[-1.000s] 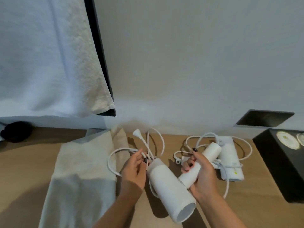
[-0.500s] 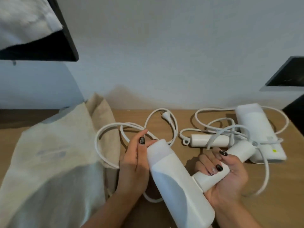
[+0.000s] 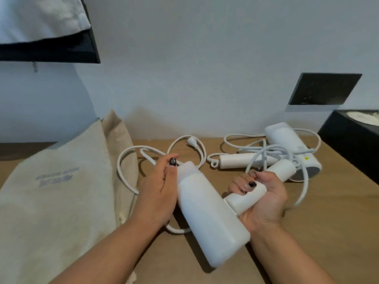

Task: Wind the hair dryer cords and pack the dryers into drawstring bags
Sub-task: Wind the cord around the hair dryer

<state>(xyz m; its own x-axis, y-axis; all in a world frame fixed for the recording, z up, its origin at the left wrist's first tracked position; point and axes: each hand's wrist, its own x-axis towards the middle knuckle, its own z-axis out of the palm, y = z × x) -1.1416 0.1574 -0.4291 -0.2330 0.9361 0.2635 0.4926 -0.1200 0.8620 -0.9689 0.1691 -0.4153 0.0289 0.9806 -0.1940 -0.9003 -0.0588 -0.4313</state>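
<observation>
Here the right hand is gripping the handle of the white dryer above the table while the left hand is lying against its barrel, and the loose cord, still unwound, is risking to snag on the second dryer nearby.

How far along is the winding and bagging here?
Nothing looks done: both bags lie flat at left. In hand: the right hand grips the near dryer by its handle, the left hand steadies its barrel; its cord sprawls loose. Left: winding it, then the far dryer with its tangled cord, and bagging both.
</observation>
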